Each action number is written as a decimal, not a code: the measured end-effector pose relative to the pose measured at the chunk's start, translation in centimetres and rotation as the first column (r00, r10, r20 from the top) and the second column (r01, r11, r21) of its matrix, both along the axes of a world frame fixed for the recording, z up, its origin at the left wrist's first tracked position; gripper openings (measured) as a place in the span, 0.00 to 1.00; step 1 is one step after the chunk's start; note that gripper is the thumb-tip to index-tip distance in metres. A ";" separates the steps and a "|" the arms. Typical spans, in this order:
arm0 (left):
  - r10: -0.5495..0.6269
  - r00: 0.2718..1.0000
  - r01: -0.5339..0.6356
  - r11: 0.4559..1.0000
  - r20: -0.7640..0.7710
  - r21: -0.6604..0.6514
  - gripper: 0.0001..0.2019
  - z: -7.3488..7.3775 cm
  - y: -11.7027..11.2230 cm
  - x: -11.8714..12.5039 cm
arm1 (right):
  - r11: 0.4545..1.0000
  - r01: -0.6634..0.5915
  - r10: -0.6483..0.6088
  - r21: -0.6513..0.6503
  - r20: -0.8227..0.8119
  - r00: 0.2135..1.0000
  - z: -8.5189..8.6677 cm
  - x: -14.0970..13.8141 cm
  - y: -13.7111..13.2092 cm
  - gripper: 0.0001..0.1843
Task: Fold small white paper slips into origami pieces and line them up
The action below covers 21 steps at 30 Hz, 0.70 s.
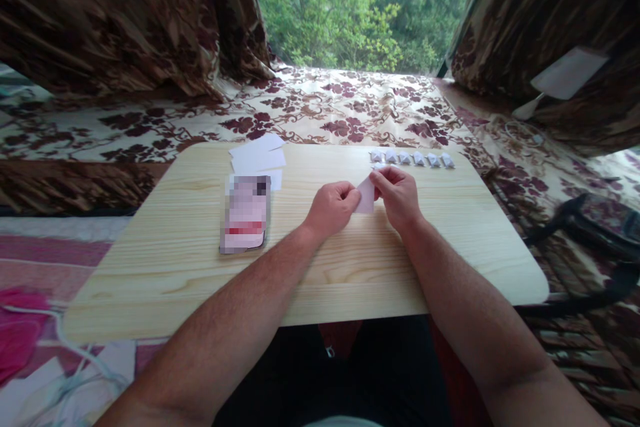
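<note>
A small piece of white paper (365, 199) is held between my two hands, above the wooden table. My left hand (332, 205) is closed on its left edge, the fingers curled in. My right hand (399, 195) pinches its upper right corner between thumb and fingers. Just beyond my hands, a row of several small folded paper pieces (405, 159) lies near the table's far edge. One more folded piece seems to lie partly hidden behind my right hand. Off to the left, a few loose white paper sheets (257, 159) overlap each other.
A phone (245, 213) lies on the light wooden table (310, 287), left of my arms, touching the sheets. Beyond the table is a flowered cloth (345, 103) beneath a window. A white lamp (569, 73) stands at right. A white cable (60, 327) runs at lower left.
</note>
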<state>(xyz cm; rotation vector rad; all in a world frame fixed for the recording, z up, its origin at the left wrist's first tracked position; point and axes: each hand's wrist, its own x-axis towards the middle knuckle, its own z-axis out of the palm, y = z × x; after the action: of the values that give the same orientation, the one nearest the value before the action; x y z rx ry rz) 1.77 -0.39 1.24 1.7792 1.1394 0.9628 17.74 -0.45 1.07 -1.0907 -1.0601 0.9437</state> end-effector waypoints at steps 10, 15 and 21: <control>-0.004 1.000 0.004 1.000 -0.023 0.004 0.16 0.1 0.0 0.0 | 0.997 0.058 -0.061 0.042 0.089 0.994 0.1 -0.2 -0.1 0.12; -0.017 0.999 0.017 1.000 -0.034 -0.009 0.16 0.0 0.0 0.0 | 0.994 0.099 -0.105 0.052 0.124 0.987 0.3 -0.2 -0.2 0.14; 0.001 1.000 -0.001 1.000 0.002 -0.018 0.15 0.0 0.0 -0.1 | 0.999 0.038 -0.040 0.021 0.122 0.992 0.3 0.0 -0.1 0.15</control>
<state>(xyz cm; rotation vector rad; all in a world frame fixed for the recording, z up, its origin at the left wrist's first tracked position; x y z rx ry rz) 1.69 -0.38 1.21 1.7635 1.1442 0.9515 17.72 -0.59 1.34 -1.1616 -1.1416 0.8424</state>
